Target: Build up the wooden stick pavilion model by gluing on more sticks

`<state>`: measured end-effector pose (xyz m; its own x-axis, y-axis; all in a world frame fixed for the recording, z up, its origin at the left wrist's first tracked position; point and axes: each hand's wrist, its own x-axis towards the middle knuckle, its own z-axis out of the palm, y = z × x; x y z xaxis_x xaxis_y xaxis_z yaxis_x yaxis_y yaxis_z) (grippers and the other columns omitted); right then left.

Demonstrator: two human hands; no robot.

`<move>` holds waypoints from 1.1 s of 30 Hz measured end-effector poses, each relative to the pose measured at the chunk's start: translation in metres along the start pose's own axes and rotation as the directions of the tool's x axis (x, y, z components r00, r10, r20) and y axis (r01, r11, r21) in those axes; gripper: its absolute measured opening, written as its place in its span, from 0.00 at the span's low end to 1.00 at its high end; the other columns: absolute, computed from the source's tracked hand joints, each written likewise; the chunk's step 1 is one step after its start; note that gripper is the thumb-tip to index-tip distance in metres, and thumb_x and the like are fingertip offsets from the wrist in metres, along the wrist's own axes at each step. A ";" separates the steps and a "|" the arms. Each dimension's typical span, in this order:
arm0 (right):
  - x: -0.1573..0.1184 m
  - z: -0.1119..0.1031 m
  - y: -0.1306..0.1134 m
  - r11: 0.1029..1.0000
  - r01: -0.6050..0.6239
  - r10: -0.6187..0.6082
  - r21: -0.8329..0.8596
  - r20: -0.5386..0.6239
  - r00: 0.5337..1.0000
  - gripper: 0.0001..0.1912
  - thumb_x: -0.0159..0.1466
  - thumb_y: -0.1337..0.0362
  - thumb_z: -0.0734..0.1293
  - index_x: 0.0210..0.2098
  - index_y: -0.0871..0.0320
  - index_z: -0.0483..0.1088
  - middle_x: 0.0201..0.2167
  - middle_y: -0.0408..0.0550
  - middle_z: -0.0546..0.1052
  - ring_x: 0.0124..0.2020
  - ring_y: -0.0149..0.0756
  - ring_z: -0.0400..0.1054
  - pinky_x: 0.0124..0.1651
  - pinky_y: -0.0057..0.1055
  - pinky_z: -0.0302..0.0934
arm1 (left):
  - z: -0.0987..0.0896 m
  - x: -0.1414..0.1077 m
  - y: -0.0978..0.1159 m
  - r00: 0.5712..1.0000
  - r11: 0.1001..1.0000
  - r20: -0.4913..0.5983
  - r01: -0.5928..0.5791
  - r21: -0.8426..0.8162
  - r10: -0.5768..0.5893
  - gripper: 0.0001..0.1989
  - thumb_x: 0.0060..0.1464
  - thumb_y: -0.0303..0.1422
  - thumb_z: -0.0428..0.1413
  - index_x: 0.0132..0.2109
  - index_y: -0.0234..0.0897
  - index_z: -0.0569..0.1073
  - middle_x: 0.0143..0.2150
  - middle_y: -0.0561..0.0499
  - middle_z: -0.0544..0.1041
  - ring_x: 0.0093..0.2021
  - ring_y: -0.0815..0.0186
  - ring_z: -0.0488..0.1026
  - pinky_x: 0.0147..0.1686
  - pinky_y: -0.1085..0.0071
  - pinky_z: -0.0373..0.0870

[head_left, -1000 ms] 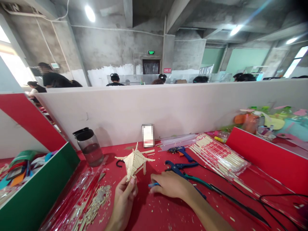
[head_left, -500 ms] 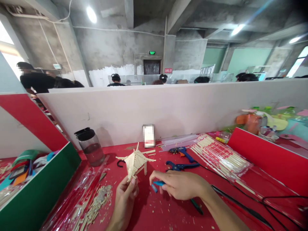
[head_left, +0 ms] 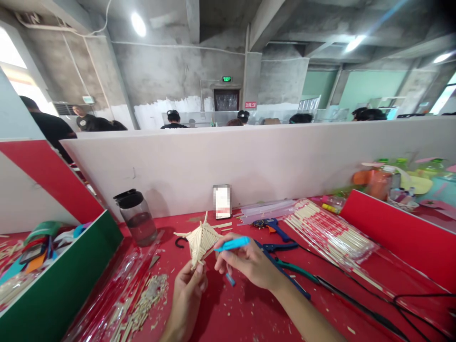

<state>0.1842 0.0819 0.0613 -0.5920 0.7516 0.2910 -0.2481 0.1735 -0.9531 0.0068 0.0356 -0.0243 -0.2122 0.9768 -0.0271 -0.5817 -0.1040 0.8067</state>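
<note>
My left hand point(head_left: 188, 285) is closed on the lower point of a small star-shaped model made of pale wooden sticks point(head_left: 203, 241), which stands tilted up over the red table. My right hand point(head_left: 245, 261) grips a light-blue pen point(head_left: 233, 244), its tip directed left at the model's right side. Whether the tip touches the sticks I cannot tell. Below the right fingers lies a short blue piece point(head_left: 231, 279) that looks like a pen cap. A black hook-shaped piece point(head_left: 181, 242) rests left of the model.
A blue glue gun point(head_left: 272, 228), blue-handled cutters point(head_left: 281, 247) and green-handled pliers point(head_left: 299, 270) lie to the right. Bundled sticks point(head_left: 331, 230) are beyond. A bottle point(head_left: 138, 221), stick scraps point(head_left: 147, 297) and a green divider point(head_left: 71, 270) stand left; a phone point(head_left: 222, 204) leans on the white partition point(head_left: 249, 156).
My right hand has lifted the blue pen and swung it up and left to the model's right side. My left hand keeps its hold on the model.
</note>
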 end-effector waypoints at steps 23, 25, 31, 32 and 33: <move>-0.012 0.041 0.043 0.880 0.076 -0.221 -0.469 -0.263 0.939 0.03 0.65 0.63 0.67 0.36 0.55 0.70 0.31 0.44 0.76 0.32 0.34 0.72 0.37 0.28 0.66 | 0.001 -0.002 0.002 0.999 1.000 0.036 0.003 0.006 -0.004 0.12 0.47 0.36 0.71 0.36 0.34 0.82 0.30 0.51 0.80 0.31 0.67 0.75 0.35 0.73 0.74; -0.012 0.041 0.045 0.877 0.070 -0.218 -0.475 -0.263 0.940 0.03 0.65 0.63 0.67 0.36 0.55 0.70 0.32 0.44 0.76 0.33 0.34 0.72 0.38 0.28 0.66 | 0.002 -0.003 0.003 1.000 1.000 0.029 0.004 0.007 -0.005 0.12 0.47 0.36 0.71 0.36 0.34 0.82 0.31 0.50 0.80 0.31 0.66 0.76 0.35 0.73 0.74; -0.011 0.041 0.042 0.876 0.074 -0.218 -0.477 -0.253 0.943 0.03 0.66 0.62 0.67 0.37 0.55 0.69 0.33 0.45 0.77 0.34 0.34 0.73 0.36 0.27 0.67 | 0.005 -0.004 0.006 1.000 1.000 0.028 0.011 0.004 -0.011 0.12 0.46 0.36 0.71 0.35 0.35 0.82 0.31 0.51 0.81 0.31 0.67 0.76 0.35 0.74 0.74; -0.011 0.042 0.041 0.877 0.073 -0.217 -0.475 -0.255 0.942 0.03 0.66 0.62 0.67 0.36 0.55 0.69 0.33 0.45 0.77 0.33 0.34 0.73 0.36 0.27 0.67 | 0.004 -0.004 0.006 1.000 1.000 0.027 0.009 0.006 -0.010 0.12 0.46 0.36 0.72 0.35 0.35 0.82 0.31 0.51 0.81 0.31 0.67 0.76 0.35 0.74 0.74; -0.011 0.042 0.041 0.879 0.072 -0.214 -0.472 -0.255 0.943 0.04 0.66 0.62 0.67 0.36 0.55 0.69 0.33 0.45 0.77 0.33 0.34 0.73 0.36 0.27 0.67 | 0.004 -0.004 0.005 1.000 1.000 0.028 0.009 0.006 -0.009 0.12 0.46 0.36 0.72 0.35 0.35 0.82 0.31 0.51 0.81 0.31 0.67 0.76 0.36 0.74 0.74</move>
<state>0.1484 0.0544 0.0229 -0.3098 0.8339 0.4568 0.1017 0.5068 -0.8561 0.0077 0.0324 -0.0175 -0.1850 0.9826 -0.0176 -0.5787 -0.0945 0.8100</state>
